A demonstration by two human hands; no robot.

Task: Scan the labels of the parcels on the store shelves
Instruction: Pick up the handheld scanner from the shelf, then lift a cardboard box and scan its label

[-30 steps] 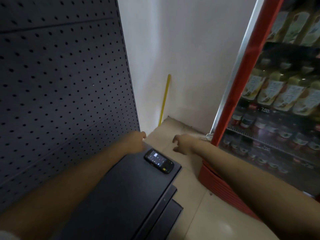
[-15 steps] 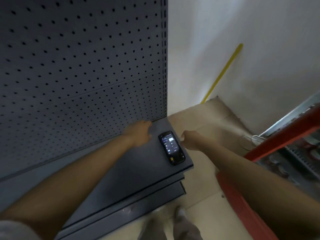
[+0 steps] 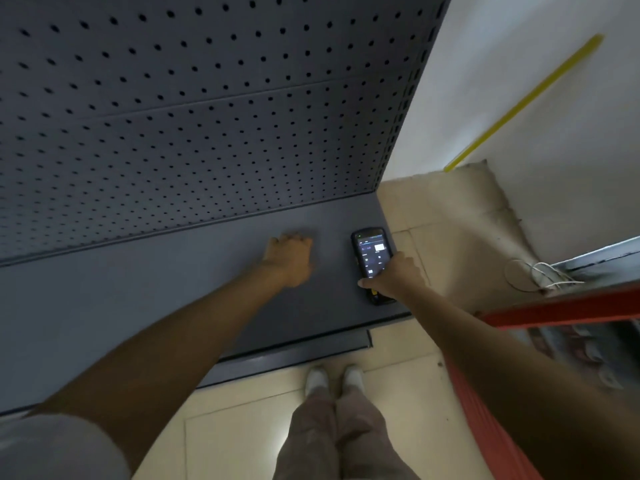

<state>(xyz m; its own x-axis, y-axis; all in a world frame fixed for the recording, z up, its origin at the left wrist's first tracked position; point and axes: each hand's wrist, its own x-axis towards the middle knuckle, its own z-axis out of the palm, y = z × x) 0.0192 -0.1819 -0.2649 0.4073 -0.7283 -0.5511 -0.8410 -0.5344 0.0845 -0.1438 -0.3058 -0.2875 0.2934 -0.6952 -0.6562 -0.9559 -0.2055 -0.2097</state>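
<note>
Scanner (image 3: 372, 261) lies on shelf (image 3: 173, 289), seemingly near its right end.

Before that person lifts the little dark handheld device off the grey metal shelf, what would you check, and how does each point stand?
1. Black handheld scanner lies flat on the grey metal shelf: ok.
2. Its screen is lit: ok.
3. Right hand grips the scanner's lower part, thumb on one edge: ok.
4. Left hand rests on the shelf, apart from the scanner: ok.
5. Scanner sits near the shelf's right end, over bare floor: not ok.
6. Parcels to scan within view: not ok, none visible.
</note>
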